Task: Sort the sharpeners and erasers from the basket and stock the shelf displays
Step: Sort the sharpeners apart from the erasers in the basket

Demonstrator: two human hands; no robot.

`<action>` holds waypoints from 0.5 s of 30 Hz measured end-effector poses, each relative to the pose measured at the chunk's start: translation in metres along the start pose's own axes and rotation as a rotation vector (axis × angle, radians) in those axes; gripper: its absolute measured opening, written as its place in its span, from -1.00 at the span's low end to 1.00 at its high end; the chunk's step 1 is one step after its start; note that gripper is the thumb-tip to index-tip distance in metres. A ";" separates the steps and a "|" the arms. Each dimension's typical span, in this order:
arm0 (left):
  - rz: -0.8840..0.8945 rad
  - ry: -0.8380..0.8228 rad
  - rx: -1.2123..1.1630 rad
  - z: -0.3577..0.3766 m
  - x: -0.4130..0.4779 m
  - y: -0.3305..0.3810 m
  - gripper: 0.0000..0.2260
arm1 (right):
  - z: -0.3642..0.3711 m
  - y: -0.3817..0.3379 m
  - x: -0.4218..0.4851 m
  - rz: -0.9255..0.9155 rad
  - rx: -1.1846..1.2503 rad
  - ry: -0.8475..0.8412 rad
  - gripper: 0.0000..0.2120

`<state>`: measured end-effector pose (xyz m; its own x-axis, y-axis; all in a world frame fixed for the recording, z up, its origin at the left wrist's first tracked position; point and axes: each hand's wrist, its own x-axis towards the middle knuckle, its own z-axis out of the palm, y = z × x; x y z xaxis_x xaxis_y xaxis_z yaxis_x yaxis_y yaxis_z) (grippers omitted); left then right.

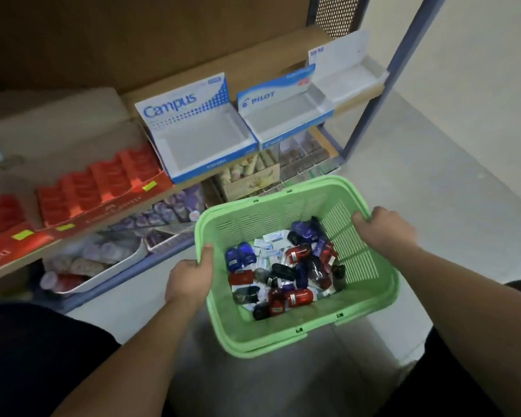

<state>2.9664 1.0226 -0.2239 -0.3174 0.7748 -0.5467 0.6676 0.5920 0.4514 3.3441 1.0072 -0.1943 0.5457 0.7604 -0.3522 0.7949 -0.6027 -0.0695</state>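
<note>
I hold the light green plastic basket with slotted walls (283,194) with both hands, in front of the wooden shelf (283,46). My left hand (190,281) grips the rim on the left side, with the thumb inside the basket. My right hand (385,227) grips the rim at the far right corner, fingers curled over the edge. On the basket's bottom lie mixed together the small red, blue and black sharpeners (298,297) and the small white wrapped erasers (268,245). On the shelf above the basket stand three open cardboard display boxes side by side: the white and blue Campus box (199,136), the white and blue Pilot box (283,112), and a plain white box (343,73). To the left are red cartons (103,182).
</note>
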 end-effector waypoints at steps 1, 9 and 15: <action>0.021 0.006 0.013 -0.002 0.001 0.000 -0.33 | 0.001 -0.003 -0.001 0.011 0.001 -0.014 -0.51; 0.385 0.111 -0.018 -0.016 0.018 0.035 -0.61 | -0.006 -0.072 -0.030 -0.498 -0.030 0.019 -0.59; 0.489 -0.021 0.339 -0.044 0.015 0.039 -0.37 | 0.044 -0.069 -0.079 -0.409 0.388 -0.447 -0.64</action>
<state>2.9579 1.0667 -0.1833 0.0922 0.9331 -0.3475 0.9117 0.0612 0.4062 3.2348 0.9782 -0.2031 -0.0027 0.8216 -0.5700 0.7156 -0.3966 -0.5750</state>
